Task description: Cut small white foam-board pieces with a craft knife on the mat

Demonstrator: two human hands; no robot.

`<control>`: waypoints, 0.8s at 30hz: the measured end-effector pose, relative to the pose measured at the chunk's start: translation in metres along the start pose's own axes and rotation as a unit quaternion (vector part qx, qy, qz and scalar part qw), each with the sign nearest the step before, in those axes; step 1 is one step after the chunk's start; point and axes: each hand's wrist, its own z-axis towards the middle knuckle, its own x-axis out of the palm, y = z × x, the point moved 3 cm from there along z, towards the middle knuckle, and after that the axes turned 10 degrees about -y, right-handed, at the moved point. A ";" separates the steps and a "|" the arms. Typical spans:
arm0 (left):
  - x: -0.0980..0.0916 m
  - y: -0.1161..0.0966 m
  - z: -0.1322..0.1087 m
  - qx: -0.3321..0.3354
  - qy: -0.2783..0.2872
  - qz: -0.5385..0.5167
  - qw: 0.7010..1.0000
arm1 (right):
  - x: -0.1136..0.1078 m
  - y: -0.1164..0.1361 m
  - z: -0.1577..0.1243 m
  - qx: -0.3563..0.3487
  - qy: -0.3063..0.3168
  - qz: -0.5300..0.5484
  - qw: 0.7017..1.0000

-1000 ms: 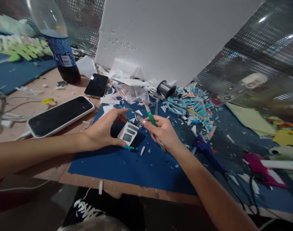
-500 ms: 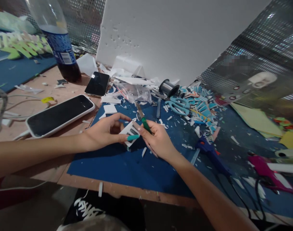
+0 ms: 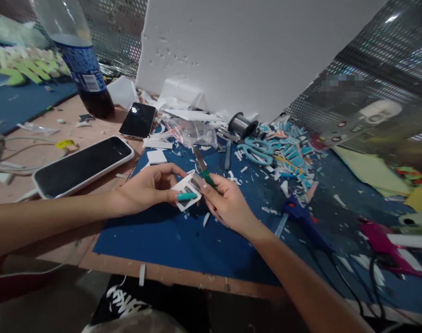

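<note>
Pinched between the thumb and fingers of my left hand (image 3: 155, 187) is a small white piece (image 3: 185, 205) with slots cut in it. A long teal nail lies across its face. My right hand (image 3: 228, 201) is closed round a knife with a green handle (image 3: 210, 178); a pointed blade (image 3: 199, 159) sticks up and away past the fingers. The fingertips of my right hand meet the right edge of the white piece, where a small greyish part shows; what it is cannot be made out. Both hands are just above the blue mat (image 3: 169, 240).
Two phones (image 3: 84, 166) and a cola bottle (image 3: 86, 69) stand left. Behind the hands lie white scraps, a wire spool (image 3: 243, 125) and light blue scissors (image 3: 255, 151). Blue (image 3: 306, 222) and magenta (image 3: 387, 245) glue guns with cords lie right. A white board (image 3: 238, 55) rises behind.
The white piece has tilted slightly in my left hand, and the teal-nailed thumb has shifted a little left. My right hand keeps its hold on the knife. The view has moved slightly.
</note>
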 end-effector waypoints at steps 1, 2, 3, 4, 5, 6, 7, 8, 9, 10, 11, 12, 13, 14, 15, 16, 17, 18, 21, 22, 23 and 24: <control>0.000 0.000 0.000 0.003 0.002 -0.003 1.000 | 0.000 0.000 0.000 0.007 0.002 0.013 1.000; 0.000 0.000 0.000 0.005 0.003 -0.005 1.000 | 0.001 0.000 0.000 0.013 0.004 0.027 1.000; 0.001 -0.001 0.000 0.007 0.004 -0.007 1.000 | 0.001 0.000 0.000 0.020 0.006 0.043 0.999; 0.001 -0.001 -0.001 0.009 0.005 -0.008 1.000 | 0.002 -0.001 0.000 0.028 0.010 0.062 0.998; 0.001 -0.001 -0.001 0.011 0.005 -0.010 1.000 | 0.003 -0.001 -0.001 0.036 0.016 0.082 0.996; 0.002 -0.001 -0.001 0.014 0.007 -0.013 1.000 | 0.005 -0.001 -0.002 0.046 0.023 0.103 0.993; 0.002 -0.002 -0.001 0.016 0.007 -0.015 1.000 | 0.006 -0.002 -0.002 0.057 0.031 0.124 0.990; 0.002 -0.002 -0.001 0.020 0.008 -0.019 1.000 | 0.008 -0.002 -0.003 0.069 0.039 0.144 0.986; 0.002 -0.003 -0.001 0.025 0.009 -0.021 0.999 | 0.009 -0.002 -0.004 0.082 0.046 0.163 0.982; 0.003 -0.003 -0.001 0.030 0.011 -0.022 0.999 | 0.011 -0.003 -0.004 0.097 0.052 0.183 0.977; 0.003 -0.003 -0.001 0.035 0.012 -0.023 0.999 | 0.012 -0.003 -0.005 0.112 0.057 0.204 0.971; 0.003 -0.003 -0.001 0.039 0.015 -0.023 0.999 | 0.014 -0.003 -0.006 0.127 0.063 0.224 0.964; 0.003 -0.003 -0.001 0.040 0.018 -0.025 0.999 | 0.015 -0.003 -0.006 0.141 0.071 0.242 0.957; 0.003 -0.003 -0.001 0.038 0.023 -0.027 0.999 | 0.016 -0.004 -0.007 0.151 0.077 0.259 0.951; 0.003 -0.003 -0.001 0.033 0.028 -0.030 0.999 | 0.017 -0.004 -0.007 0.159 0.083 0.275 0.945; 0.004 -0.002 -0.001 0.027 0.034 -0.033 0.999 | 0.018 -0.005 -0.007 0.164 0.086 0.288 0.940; 0.004 -0.002 -0.001 0.021 0.040 -0.037 0.998 | 0.018 -0.006 -0.008 0.169 0.088 0.299 0.935; 0.005 -0.002 -0.001 0.018 0.044 -0.040 0.998 | 0.018 -0.007 -0.008 0.170 0.091 0.311 0.931; 0.005 -0.002 0.000 0.019 0.044 -0.041 0.998 | 0.019 -0.008 -0.009 0.177 0.105 0.339 0.918; 0.005 -0.002 0.000 0.019 0.041 -0.037 0.998 | 0.019 -0.008 -0.010 0.183 0.110 0.344 0.914; 0.005 -0.002 0.000 0.019 0.038 -0.031 0.999 | 0.019 -0.006 -0.010 0.189 0.120 0.349 0.910; 0.005 -0.001 0.000 0.017 0.038 -0.023 0.999 | 0.019 -0.004 -0.011 0.197 0.129 0.355 0.905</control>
